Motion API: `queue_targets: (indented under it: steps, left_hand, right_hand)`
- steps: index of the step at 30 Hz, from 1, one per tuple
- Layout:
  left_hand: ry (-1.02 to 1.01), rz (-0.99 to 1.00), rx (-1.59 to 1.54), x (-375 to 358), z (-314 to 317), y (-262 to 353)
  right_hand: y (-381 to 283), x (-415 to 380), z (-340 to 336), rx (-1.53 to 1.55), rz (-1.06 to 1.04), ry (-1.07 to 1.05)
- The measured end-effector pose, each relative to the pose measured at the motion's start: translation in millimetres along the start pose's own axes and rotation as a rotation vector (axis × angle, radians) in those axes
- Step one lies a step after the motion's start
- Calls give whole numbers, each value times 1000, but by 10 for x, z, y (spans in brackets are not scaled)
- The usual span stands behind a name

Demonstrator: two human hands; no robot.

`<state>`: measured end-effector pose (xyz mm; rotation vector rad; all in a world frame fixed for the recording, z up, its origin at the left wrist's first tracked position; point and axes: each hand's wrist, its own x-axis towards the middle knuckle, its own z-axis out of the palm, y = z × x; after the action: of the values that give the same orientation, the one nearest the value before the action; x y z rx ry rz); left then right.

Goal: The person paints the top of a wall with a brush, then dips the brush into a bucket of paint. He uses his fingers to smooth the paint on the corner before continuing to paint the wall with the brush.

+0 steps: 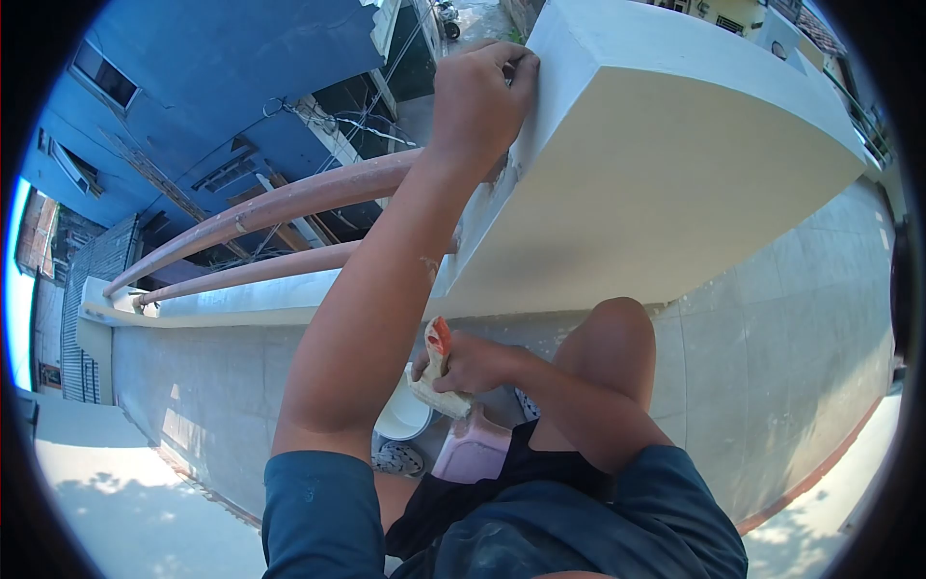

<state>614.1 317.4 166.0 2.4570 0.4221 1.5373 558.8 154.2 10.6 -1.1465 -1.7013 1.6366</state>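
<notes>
One brush, gripped in the closed right hand with the bucket just below, seems mid-reload, calling for a steady lift, while the half-curled left hand is at the wall, its hold unclear.

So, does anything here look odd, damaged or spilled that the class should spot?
Two small things: a pale smear on the left forearm, perhaps paint, and pale specks along the upper pink rail. They look odd because they break up otherwise plain surfaces.

Gap between rails, wall beyond
</notes>
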Motion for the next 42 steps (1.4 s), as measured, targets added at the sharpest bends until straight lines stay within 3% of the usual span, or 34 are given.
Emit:
queue_targets:
  steps: [2,6,8,18,20,23,27,29,33,36,39,41,42]
  left_hand:
    - [-42,-321,-53,43,19,15]
    - [-69,-401,-22,140,-6,18]
    - [-123,-436,-176,71,-46,21]
    - [-128,-369,-208,18,-42,-34]
    - [-47,-155,-183,-17,2,-103]
    - [-27,-97,-95,-40,-16,-52]
    - [-15,-321,-98,38,55,-62]
    - [-115,-464,-148,70,11,-49]
    - [-51,-443,-410,-5,25,-189]
    - [-107,-384,-291,14,-67,-188]
    - [-23,-280,-50,73,-167,-140]
    - [155,-291,52,127,-184,-190]
    - [25,-410,-48,162,-277,-133]
  right_hand:
    - [-17,17,46,-12,-22,9]
    - [-11,16,47,1,-8,14]
    - [7,25,49,-12,-43,31]
    - [-44,12,5,6,-22,49]
    - [-40,10,-7,12,6,44]
    - [-60,9,-16,11,-10,46]
    - [-180,-13,-40,14,99,14]
    - [-166,-8,-38,24,113,10]
    - [44,65,22,36,-44,54]
    - [39,39,20,31,-29,61]
    - [62,35,20,7,2,63]
    - [87,45,20,1,-18,65]
    - [82,44,28,6,-26,64]
